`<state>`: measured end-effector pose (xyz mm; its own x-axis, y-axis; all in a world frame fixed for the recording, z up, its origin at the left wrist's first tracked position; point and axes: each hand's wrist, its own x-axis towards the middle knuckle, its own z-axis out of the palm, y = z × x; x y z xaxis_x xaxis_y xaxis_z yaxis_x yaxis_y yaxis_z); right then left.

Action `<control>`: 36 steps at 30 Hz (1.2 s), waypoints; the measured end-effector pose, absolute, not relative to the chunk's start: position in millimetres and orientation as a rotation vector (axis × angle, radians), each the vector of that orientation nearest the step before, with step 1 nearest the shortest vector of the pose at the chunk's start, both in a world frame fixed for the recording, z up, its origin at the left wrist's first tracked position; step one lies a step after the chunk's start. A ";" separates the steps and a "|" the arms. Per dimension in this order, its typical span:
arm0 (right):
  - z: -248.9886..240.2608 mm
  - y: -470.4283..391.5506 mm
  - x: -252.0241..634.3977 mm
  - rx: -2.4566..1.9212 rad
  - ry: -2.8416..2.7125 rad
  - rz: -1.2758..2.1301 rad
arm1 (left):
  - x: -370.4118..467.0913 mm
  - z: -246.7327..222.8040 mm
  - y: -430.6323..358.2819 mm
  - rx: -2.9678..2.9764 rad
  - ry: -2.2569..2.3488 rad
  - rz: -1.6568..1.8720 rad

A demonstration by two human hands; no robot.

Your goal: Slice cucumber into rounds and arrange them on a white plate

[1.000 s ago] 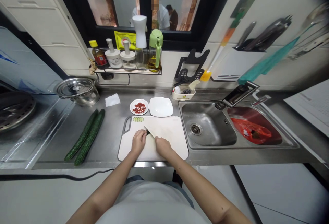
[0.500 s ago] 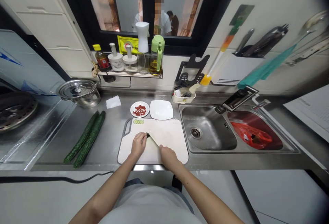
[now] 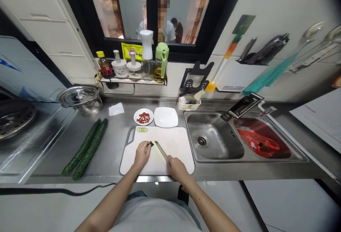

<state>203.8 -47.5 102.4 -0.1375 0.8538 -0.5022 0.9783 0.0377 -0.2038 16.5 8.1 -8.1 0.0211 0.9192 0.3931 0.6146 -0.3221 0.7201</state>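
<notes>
My right hand (image 3: pixel 176 168) is closed around the handle of a knife (image 3: pixel 161 150), its blade slanting up and left over the white cutting board (image 3: pixel 176 141). My left hand (image 3: pixel 142 154) rests on the board with its fingers closed on a small dark green piece of cucumber (image 3: pixel 152 143), mostly hidden by the fingers. A narrow gap separates the knife tip from that piece. Several thin cucumber slices (image 3: pixel 142 130) overlap in a row at the board's upper left.
Behind the board sit a small plate of red pieces (image 3: pixel 144 117) and a white square plate (image 3: pixel 165 117). Two whole cucumbers (image 3: pixel 89 150) lie left, near a lidded pot (image 3: pixel 82 100). The sink (image 3: pixel 215 139) adjoins on the right; a condiment rack (image 3: pixel 133 81) hangs above.
The knife blade has shifted slightly right, away from the cucumber piece, and its flat side shows more. My left hand keeps its hold. The whole view has tilted a little.
</notes>
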 end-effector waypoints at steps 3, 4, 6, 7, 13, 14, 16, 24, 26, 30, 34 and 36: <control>101.3 -45.6 210.1 1.903 2.078 -0.751 | 16.5 -6.7 8.7 1.935 1.579 1.220; 101.9 -44.5 212.3 1.905 2.088 -0.734 | 16.6 -6.1 8.9 1.922 1.581 1.229; 105.0 -41.7 216.5 1.905 2.110 -0.680 | 16.6 -4.6 8.9 1.885 1.585 1.251; 107.4 -39.9 218.4 1.903 2.121 -0.641 | 16.6 -3.5 8.8 1.859 1.588 1.264; 117.5 -30.8 230.7 1.899 2.203 -0.311 | 14.8 12.0 9.2 1.536 1.678 1.374; 116.7 -30.3 233.5 1.905 2.242 -0.239 | 14.0 17.3 10.5 1.459 1.687 1.396; 113.3 -30.3 239.4 1.918 2.348 -0.082 | 12.5 30.4 14.4 1.327 1.671 1.421; 103.4 -33.1 250.5 1.881 2.683 0.500 | 15.3 87.8 26.0 1.401 1.351 1.149; 103.4 -32.9 250.8 1.861 2.691 0.515 | 17.4 96.1 24.4 1.483 1.300 1.053; 102.6 -33.3 250.8 1.816 2.711 0.494 | 20.2 105.1 22.1 1.772 1.195 0.840; 103.8 -34.8 249.2 1.786 2.726 0.451 | 22.2 106.5 22.6 1.941 1.114 0.669; 105.6 -35.5 248.2 1.777 2.729 0.426 | 23.1 104.9 22.9 1.914 1.127 0.649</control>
